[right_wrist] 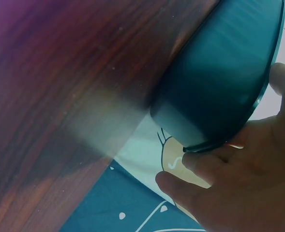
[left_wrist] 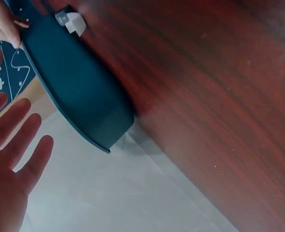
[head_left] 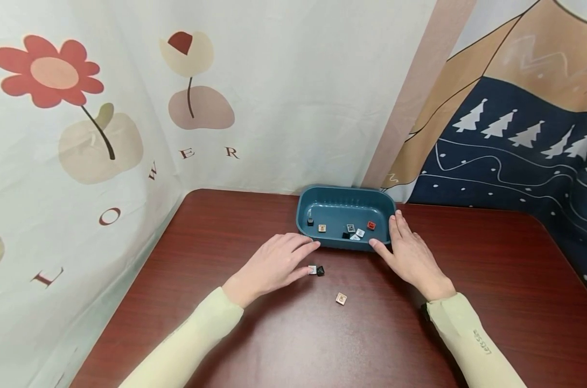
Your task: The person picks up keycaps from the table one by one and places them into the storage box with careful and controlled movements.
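Observation:
A blue plastic basin (head_left: 347, 245) stands at the table's back edge. Inside it lie several small square keycaps, among them a red keycap (head_left: 371, 226) and a beige keycap (head_left: 322, 228). My left hand (head_left: 274, 264) hovers at the basin's front left corner, fingers spread and loosely extended. Its thumb tip comes right beside a white keycap (head_left: 312, 270) on the table, which adjoins a black keycap (head_left: 320, 271). My right hand (head_left: 412, 258) rests against the basin's front right corner, thumb at the front rim and fairly straight fingers along the right side.
Another beige keycap (head_left: 341, 298) lies on the dark red wooden table (head_left: 284, 334), nearer to me. Behind the table hang a white curtain (head_left: 293, 97) with flowers and letters and a navy printed cloth (head_left: 497, 161) with trees.

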Tool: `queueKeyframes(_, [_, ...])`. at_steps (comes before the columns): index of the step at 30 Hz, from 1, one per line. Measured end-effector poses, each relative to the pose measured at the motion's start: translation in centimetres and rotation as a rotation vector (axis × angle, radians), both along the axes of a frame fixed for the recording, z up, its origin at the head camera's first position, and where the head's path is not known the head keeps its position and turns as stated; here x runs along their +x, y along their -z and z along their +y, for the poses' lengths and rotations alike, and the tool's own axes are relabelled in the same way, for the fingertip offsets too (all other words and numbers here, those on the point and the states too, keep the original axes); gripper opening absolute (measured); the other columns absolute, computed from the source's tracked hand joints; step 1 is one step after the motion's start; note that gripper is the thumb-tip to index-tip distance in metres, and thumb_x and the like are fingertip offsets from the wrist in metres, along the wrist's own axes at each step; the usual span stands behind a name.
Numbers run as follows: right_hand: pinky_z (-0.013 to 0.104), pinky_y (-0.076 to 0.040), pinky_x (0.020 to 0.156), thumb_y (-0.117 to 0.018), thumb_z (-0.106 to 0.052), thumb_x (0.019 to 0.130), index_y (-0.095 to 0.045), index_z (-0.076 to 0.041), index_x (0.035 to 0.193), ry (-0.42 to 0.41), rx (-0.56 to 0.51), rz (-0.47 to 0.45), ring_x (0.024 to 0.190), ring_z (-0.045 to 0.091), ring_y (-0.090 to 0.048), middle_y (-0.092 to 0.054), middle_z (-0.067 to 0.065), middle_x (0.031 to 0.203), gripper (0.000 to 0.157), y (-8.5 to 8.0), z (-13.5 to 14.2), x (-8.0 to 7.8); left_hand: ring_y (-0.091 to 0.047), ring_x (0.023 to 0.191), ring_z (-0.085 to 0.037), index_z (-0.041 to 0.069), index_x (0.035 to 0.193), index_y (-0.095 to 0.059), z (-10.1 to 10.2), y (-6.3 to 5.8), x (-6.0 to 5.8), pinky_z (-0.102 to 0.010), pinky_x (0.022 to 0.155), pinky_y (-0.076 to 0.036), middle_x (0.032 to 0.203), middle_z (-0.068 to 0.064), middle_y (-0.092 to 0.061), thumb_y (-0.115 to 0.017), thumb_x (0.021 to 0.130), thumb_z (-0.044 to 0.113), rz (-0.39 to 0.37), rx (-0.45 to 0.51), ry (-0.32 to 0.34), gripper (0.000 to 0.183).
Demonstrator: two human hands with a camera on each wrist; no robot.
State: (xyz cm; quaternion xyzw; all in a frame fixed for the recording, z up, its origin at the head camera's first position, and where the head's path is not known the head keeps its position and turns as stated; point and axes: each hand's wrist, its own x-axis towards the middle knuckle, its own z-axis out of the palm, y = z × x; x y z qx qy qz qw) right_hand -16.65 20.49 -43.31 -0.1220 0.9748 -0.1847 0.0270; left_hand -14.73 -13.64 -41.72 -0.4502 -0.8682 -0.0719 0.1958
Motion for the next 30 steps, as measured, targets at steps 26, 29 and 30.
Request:
queueKeyframes(26, [0.067, -0.021, 0.117, -0.039, -0.067, 0.104, -0.015, 0.013, 0.159, -0.003, 0.002, 0.006, 0.155, 0.047, -0.014, -0.006, 0.029, 0.169, 0.100, 0.0, 0.0, 0.1, -0.066, 0.103, -0.022, 0.010, 0.146, -0.056, 1.7, 2.1, 0.3, -0.038, 0.080, -0.055, 0.131, -0.005, -0.062, -0.068, 0.096, 0.053, -0.217, -0.190, -0.154, 0.067])
queueKeyframes(29, [0.067, -0.021, 0.117, -0.039, -0.067, 0.104, -0.015, 0.013, 0.159, -0.005, 0.001, 0.008, 0.155, 0.047, -0.013, -0.006, 0.029, 0.169, 0.100, 0.0, 0.0, 0.1, -0.065, 0.101, -0.021, 0.010, 0.142, -0.059, 2.2, 2.0, 0.3, -0.037, 0.080, -0.055, 0.127, -0.005, -0.062, -0.068, 0.096, 0.053, -0.248, -0.215, -0.177, 0.063])
queueKeyframes(30, [0.067, -0.021, 0.117, -0.039, -0.067, 0.104, -0.015, 0.013, 0.159, -0.005, 0.001, 0.009, 0.155, 0.047, -0.013, -0.006, 0.029, 0.169, 0.100, 0.0, 0.0, 0.1, -0.065, 0.099, -0.021, 0.011, 0.140, -0.060, 2.3, 2.0, 0.2, -0.037, 0.079, -0.055, 0.125, -0.005, -0.062, -0.068, 0.096, 0.053, -0.261, -0.222, -0.184, 0.062])
